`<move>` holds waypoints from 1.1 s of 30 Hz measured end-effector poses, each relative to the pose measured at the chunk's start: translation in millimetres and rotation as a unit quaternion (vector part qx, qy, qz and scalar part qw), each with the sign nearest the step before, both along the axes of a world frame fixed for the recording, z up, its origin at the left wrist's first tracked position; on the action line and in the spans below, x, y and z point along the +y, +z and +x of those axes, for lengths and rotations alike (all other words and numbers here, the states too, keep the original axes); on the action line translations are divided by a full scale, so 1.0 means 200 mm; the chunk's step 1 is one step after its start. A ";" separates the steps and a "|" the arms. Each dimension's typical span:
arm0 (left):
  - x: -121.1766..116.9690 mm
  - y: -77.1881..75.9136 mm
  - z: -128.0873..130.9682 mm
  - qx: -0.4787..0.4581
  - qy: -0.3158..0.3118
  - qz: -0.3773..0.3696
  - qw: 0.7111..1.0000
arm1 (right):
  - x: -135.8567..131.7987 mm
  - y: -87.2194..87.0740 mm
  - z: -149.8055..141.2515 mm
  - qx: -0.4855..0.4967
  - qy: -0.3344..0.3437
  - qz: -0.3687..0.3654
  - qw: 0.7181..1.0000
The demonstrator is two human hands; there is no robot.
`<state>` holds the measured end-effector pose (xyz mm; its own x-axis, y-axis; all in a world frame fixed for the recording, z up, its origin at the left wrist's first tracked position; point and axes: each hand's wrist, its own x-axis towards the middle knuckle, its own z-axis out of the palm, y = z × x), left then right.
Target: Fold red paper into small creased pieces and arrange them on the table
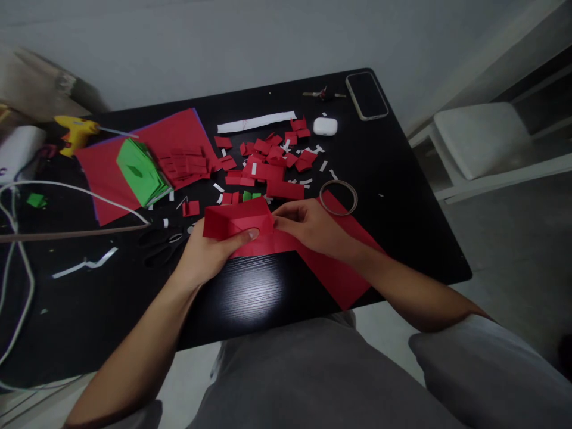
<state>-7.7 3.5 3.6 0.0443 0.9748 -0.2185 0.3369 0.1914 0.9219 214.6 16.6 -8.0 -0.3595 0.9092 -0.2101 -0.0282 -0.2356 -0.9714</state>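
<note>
A folded red paper box (236, 218) with upright walls is held over the near side of the black table. My left hand (208, 250) is closed on its left end, the thumb lying along the near wall. At the box's right end my right hand (308, 226) pinches the red paper between thumb and fingers; the fingertips are partly hidden. A flat red sheet (344, 262) lies beneath my right wrist, with a roll of tape (338, 198) resting on its upper part. Black scissors (163, 244) lie left of my left hand.
Red paper pieces (268, 155) and white scraps litter the table's middle. Green folded papers (142, 173) lie on red sheets (102, 185) at left, beside a yellow glue gun (75, 134). A phone (366, 95), white earbud case (325, 126) and keys (324, 94) sit at the back right. White cables (27, 268) cross the left side.
</note>
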 end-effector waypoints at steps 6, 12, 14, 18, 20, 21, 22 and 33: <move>0.00 0.01 0.01 0.002 0.014 -0.012 1.000 | 0.00 0.01 0.02 -0.006 0.026 -0.019 0.999; -0.01 0.01 0.00 0.014 0.011 -0.009 1.000 | 0.01 -0.01 0.02 0.000 0.018 -0.016 1.000; 0.00 0.02 0.00 0.013 0.001 -0.007 1.000 | 0.01 -0.01 0.02 0.000 0.015 -0.017 1.000; 0.00 0.04 0.01 0.012 -0.015 -0.004 1.000 | 0.00 0.00 0.02 -0.016 0.015 -0.018 1.000; 0.01 0.04 0.02 0.007 -0.022 0.004 1.000 | 0.00 0.00 0.02 -0.019 0.020 -0.017 0.999; 0.01 0.04 0.02 0.007 -0.028 0.007 1.000 | 0.00 0.01 0.02 -0.019 0.022 -0.016 0.999; 0.01 0.04 0.02 0.010 -0.033 0.011 0.999 | 0.00 0.01 0.02 -0.019 0.024 -0.015 0.999; -0.05 0.03 -0.06 0.073 -0.076 0.146 0.984 | -0.04 0.04 0.00 0.019 -0.012 0.081 0.996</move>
<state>-19.3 -5.6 9.0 0.1835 0.9815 0.0548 0.4746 -0.1373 0.8694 213.9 7.8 0.3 -0.3425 0.9383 -0.0473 -0.0687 -0.0753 -0.9948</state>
